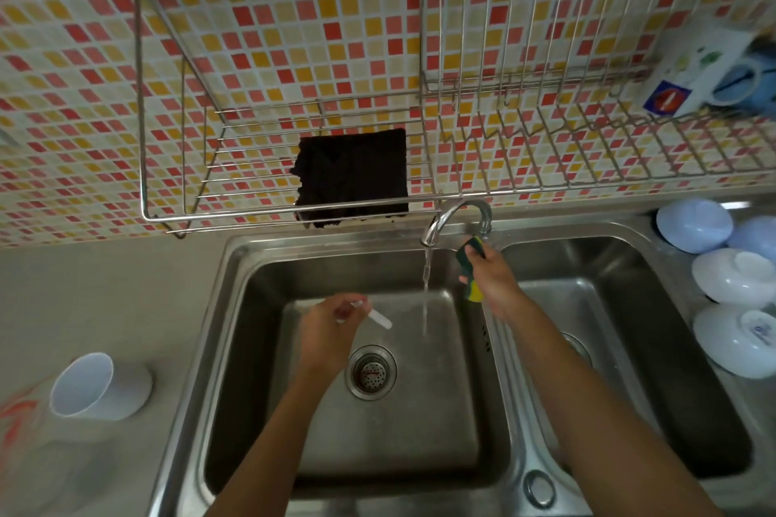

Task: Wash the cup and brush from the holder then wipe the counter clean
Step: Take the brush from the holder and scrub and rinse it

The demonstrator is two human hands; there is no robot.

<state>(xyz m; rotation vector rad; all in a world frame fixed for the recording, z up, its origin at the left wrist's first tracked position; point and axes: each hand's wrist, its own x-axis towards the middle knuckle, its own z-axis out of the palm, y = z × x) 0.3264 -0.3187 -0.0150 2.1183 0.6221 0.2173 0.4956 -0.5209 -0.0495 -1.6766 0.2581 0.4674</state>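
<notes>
From the head camera, your left hand (331, 317) pinches the slim white plastic brush (376, 316) over the left basin of the stainless steel double sink (235, 306). The brush's long axis runs from the far left, inside your curled fingers, to the near right, and its free end points toward the thin stream of water (426, 285) falling from the curved chrome tap (455, 218) without reaching it. Which end carries the bristles is too blurred to tell.

Your left forearm comes up from the near edge, wrist bent, back of the hand toward the camera. Your right hand (491, 279) is raised just right of the stream, below the tap's base, its fingers clamped around a yellow and dark green sponge (472, 269) that stands roughly upright.

The white plastic cup (90, 386) lies on its side on the grey counter (84, 285), left of the sink, mouth toward the near left. A smeared orange and white shape at the near left edge is cut off and unreadable. A dark cloth (352, 176) hangs from the wire wall rack (504, 139), and pale upturned bowls (730, 298) sit right of the sink.
</notes>
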